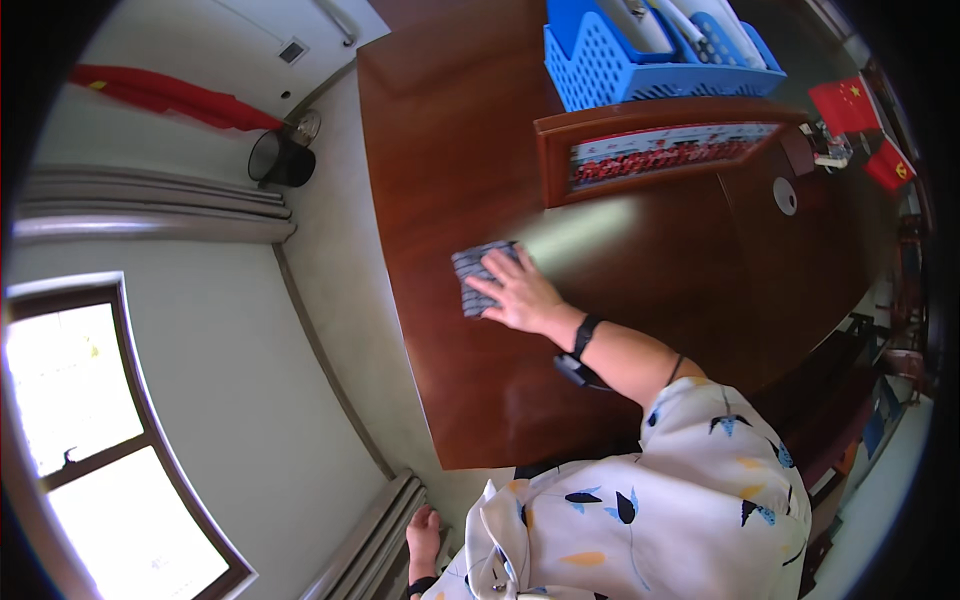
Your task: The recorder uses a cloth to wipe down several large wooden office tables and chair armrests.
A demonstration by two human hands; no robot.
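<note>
My right hand (517,292) lies with spread fingers on a folded grey cloth with dark stripes (476,274), pressing it to the polished brown wooden table (480,397). The cloth is near the table's left edge. Low in the view, my left hand (424,531) hangs beside my body, left of the table and over the curtain and floor. Its fingers look partly curled, and no object shows in it. Beyond my right hand stands a wooden-framed group photo (546,169).
Behind the frame are blue perforated plastic file baskets (600,81) with folders. A round white object (784,196) and small red flags (844,107) are farther right. A black waste bin (289,161) stands on the floor at left, near a grey curtain (157,214) and the wall.
</note>
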